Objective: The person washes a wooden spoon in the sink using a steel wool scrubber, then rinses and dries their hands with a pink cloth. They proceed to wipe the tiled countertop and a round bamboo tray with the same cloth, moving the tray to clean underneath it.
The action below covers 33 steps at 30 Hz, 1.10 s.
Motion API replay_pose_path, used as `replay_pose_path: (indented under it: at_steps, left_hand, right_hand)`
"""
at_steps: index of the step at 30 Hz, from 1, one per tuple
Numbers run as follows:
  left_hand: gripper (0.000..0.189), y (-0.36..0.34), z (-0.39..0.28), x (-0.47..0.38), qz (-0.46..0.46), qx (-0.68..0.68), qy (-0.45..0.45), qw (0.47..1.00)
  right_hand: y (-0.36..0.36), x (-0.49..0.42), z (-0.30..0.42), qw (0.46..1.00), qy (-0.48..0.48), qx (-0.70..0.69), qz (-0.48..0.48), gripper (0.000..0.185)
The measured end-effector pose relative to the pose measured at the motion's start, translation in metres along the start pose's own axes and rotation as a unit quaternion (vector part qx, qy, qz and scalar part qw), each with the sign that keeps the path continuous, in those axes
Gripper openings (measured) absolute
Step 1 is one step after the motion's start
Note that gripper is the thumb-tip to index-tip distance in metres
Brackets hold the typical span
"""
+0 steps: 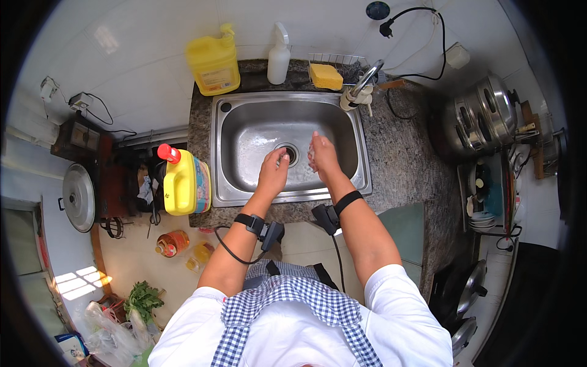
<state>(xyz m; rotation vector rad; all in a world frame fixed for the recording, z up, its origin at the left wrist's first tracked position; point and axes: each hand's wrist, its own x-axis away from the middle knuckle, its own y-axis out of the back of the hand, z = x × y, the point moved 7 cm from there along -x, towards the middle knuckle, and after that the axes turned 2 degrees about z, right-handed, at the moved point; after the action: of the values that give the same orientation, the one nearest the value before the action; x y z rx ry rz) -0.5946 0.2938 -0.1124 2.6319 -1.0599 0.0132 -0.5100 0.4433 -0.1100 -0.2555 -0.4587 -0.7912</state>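
My left hand (pixel 274 170) is over the near part of the stainless steel sink (pixel 247 130), left of the drain (pixel 289 155), its fingers bent and apart with nothing seen in them. To the right of the drain is my right hand (pixel 323 155), fingers curled and wet-looking; whether it holds anything is hidden. The two hands do not touch. Behind the sink's right back corner rises a curved metal faucet (pixel 367 78). A yellow sponge (pixel 326 76) rests in a wire rack (pixel 339 58) near it.
A yellow jug with a red cap (pixel 187 183) stands at the sink's left. Behind the sink are a yellow pump container (pixel 213 64) and a white spray bottle (pixel 279 59). A stacked metal steamer (pixel 486 112) stands right on the stone counter (pixel 394 151). Oil bottles (pixel 173 243) are on the floor.
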Motion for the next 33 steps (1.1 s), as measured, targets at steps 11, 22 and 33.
replay_pose_path:
  at_steps: [11,22,33]
  left_hand:
    - [0.024,-0.079,-0.046,0.019,0.082,0.216,0.031,0.972]
    - [0.045,-0.261,-0.165,0.206,0.452,0.493,0.154,0.728]
    - [0.021,-0.405,-0.221,0.581,0.667,0.199,-0.109,0.709]
  right_hand:
    - [0.073,0.096,-0.001,0.987,0.01,-0.144,0.075,0.059]
    - [0.26,0.338,-0.025,0.909,0.166,-0.379,-0.041,0.022]
    - [0.405,0.676,-0.213,0.69,0.177,-0.531,-0.46,0.055]
